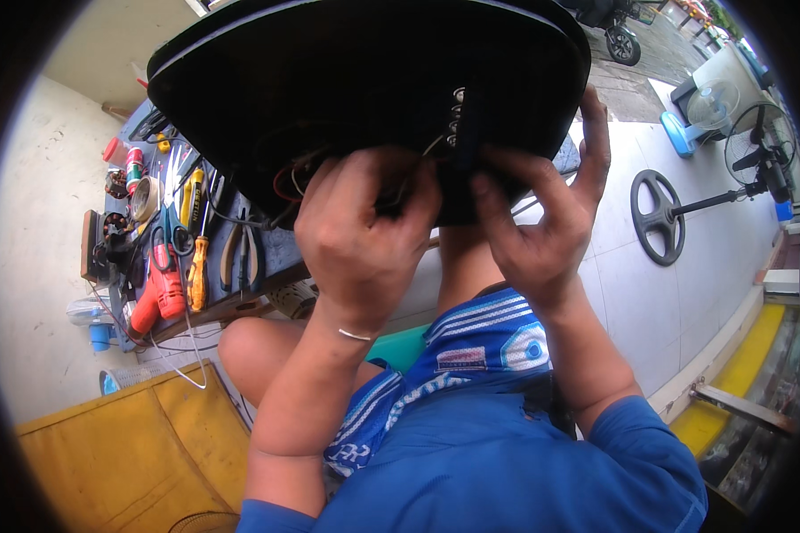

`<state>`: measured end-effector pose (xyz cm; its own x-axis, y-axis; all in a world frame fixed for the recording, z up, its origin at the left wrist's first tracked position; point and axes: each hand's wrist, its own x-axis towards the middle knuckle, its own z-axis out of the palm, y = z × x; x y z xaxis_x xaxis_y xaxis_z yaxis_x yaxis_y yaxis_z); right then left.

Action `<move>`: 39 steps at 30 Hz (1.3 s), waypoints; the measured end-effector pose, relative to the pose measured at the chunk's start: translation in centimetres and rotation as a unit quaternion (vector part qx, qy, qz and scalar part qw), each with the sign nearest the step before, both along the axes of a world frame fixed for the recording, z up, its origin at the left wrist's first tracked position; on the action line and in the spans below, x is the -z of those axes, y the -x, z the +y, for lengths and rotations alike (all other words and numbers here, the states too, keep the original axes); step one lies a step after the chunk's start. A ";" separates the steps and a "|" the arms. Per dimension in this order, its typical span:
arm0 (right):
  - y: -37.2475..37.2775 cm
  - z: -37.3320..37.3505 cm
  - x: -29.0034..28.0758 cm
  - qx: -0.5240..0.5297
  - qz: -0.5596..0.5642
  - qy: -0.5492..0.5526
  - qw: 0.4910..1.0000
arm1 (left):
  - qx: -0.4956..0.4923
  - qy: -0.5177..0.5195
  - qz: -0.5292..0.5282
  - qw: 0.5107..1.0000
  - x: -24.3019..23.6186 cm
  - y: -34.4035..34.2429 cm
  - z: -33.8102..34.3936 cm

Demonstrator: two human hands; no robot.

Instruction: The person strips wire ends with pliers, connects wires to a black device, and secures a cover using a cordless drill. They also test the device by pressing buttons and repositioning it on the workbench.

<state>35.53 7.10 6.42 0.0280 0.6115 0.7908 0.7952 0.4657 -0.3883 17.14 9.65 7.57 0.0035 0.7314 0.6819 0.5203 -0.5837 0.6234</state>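
A large black housing [356, 89] with a rounded rim is in front of me, its dark inside facing me. A row of small shiny metal pieces [456, 115] shows inside it. My left hand [364, 222] is closed at the housing's near edge, pinching a thin pale wire [432, 145] between thumb and fingers. Beside that hand, a red wire [282, 184] loops out of the dark interior. My right hand [542, 200] has thumb and forefinger bent in at a dark part near the metal row. Its other fingers are raised along the rim. What lies between its fingertips is too dark to make out.
On the left, a workbench holds a red heat-gun-shaped tool [160, 298], scissors [171, 226], a yellow-handled screwdriver [197, 271], pliers [240, 253] and a tape roll [144, 197]. Fans [756, 164] and a black round base [658, 218] stand on the tiled floor at right.
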 end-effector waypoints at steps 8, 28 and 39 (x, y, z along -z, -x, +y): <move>0.3 0.0 0.1 -0.003 0.014 0.009 1.000 | -0.008 -0.023 0.043 0.999 -0.2 0.2 -0.1; 0.5 -1.3 -1.2 0.005 0.025 -0.034 0.999 | 0.032 -0.065 0.047 0.996 -1.2 0.2 -1.4; 1.2 -2.4 -3.6 -0.187 0.124 0.147 0.963 | 0.200 -0.059 -0.006 0.978 -1.8 3.7 -1.9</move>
